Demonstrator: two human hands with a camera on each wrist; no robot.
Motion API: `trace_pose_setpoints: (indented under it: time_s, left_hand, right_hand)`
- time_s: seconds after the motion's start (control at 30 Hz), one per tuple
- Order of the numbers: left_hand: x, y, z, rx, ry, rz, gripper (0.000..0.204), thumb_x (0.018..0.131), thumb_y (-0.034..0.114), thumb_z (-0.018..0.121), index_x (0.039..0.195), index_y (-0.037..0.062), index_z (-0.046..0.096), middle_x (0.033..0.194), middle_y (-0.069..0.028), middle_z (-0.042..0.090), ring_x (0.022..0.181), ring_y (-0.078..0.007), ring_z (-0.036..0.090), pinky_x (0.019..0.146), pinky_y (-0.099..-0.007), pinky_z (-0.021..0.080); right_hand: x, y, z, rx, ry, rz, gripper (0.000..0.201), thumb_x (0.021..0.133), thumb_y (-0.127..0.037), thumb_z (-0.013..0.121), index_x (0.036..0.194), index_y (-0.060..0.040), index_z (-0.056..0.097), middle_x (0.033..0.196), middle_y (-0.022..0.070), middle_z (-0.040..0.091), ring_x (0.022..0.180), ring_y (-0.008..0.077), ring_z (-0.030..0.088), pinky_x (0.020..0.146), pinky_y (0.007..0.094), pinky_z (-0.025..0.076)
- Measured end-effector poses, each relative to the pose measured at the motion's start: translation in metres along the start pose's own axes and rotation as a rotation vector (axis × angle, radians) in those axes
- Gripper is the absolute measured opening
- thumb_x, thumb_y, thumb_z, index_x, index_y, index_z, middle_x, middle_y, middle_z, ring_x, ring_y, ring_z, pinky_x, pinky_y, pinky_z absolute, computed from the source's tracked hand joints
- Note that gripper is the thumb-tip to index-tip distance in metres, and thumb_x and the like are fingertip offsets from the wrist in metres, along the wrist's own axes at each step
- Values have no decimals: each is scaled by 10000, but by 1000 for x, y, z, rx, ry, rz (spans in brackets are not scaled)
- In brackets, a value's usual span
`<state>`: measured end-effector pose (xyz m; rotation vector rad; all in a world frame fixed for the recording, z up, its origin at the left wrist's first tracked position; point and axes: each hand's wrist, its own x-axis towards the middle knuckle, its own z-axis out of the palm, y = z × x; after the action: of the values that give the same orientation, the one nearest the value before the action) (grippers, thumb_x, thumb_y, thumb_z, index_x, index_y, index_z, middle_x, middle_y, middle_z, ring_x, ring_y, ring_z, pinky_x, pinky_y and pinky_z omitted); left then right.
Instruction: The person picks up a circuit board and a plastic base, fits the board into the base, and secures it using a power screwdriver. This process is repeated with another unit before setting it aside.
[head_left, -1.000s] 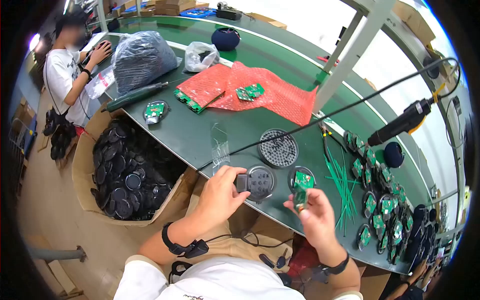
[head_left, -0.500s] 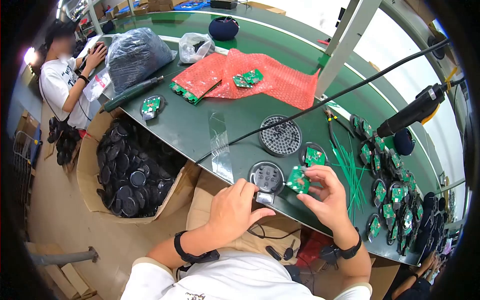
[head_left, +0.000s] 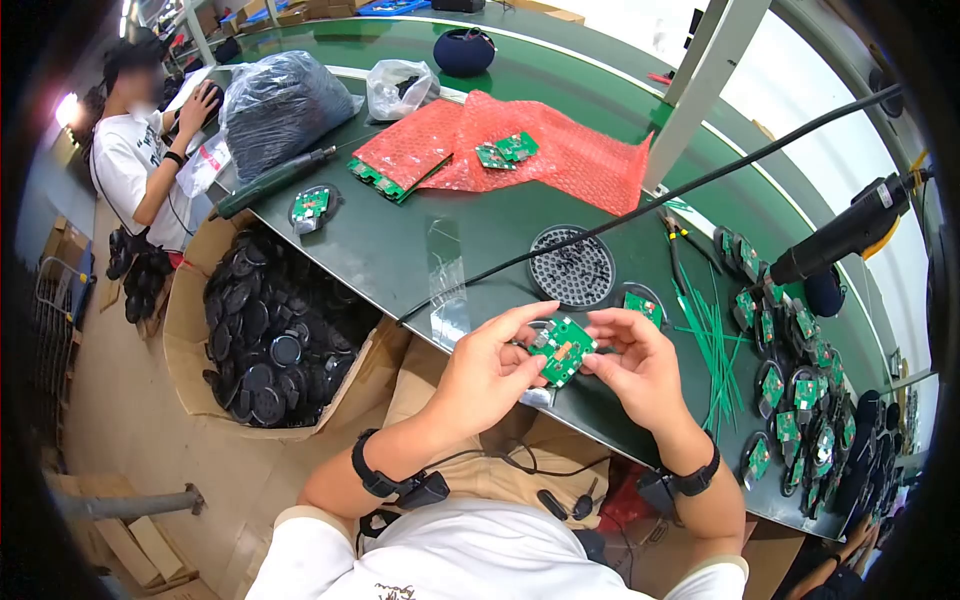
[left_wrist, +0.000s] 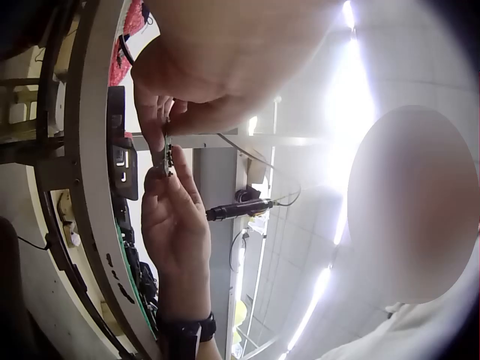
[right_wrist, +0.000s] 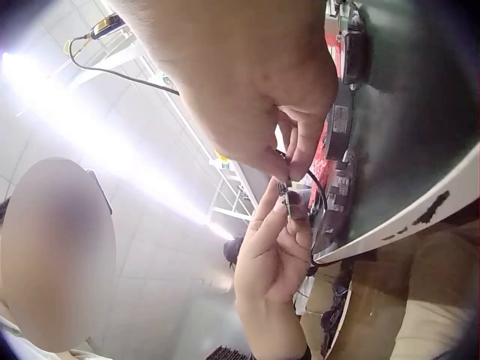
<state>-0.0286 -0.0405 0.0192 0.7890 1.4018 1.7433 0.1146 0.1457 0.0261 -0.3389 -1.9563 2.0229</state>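
A green circuit board is held up between both hands over the bench's front edge. My left hand pinches its left side between thumb and fingers; my right hand pinches the right side. In the left wrist view the board shows edge-on between the fingertips. Below the hands lies a round black housing, mostly hidden, with its light-coloured tab showing. Just behind the right hand sits another round housing with a green board on it. A round tray of small black parts stands behind the hands.
Red bubble wrap with boards lies at the back. Green strips and pliers lie right, beside many housings with boards. A black power screwdriver hangs there. A carton of black housings stands left. Another person works beyond.
The left hand has left the black housing on the bench and come up to the board. The right hand has moved the board left, its face now turned upward, and both hands hold it.
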Motion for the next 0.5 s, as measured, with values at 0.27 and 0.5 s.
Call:
trace_pose_setpoints:
  time_s: [0.27, 0.5]
  left_hand:
    - [-3, 7, 1, 312, -55, 167, 594, 927, -67, 739, 1487, 87, 615, 1267, -95, 634, 1031, -197, 730, 872, -320, 621]
    - [-5, 5, 0, 777, 71, 439, 334, 904, 16, 790, 1234, 71, 784, 1037, -132, 751, 806, -240, 734, 738, -342, 602]
  right_hand:
    - [-2, 2, -1, 158, 41, 31, 380, 990, 67, 687, 1359, 15, 616, 1194, 115, 693, 1032, 169, 720, 834, 310, 654]
    - [-3, 4, 2, 80, 6, -85, 281, 993, 50, 700, 1269, 8, 671, 1169, 87, 696, 1023, 161, 716, 847, 303, 649]
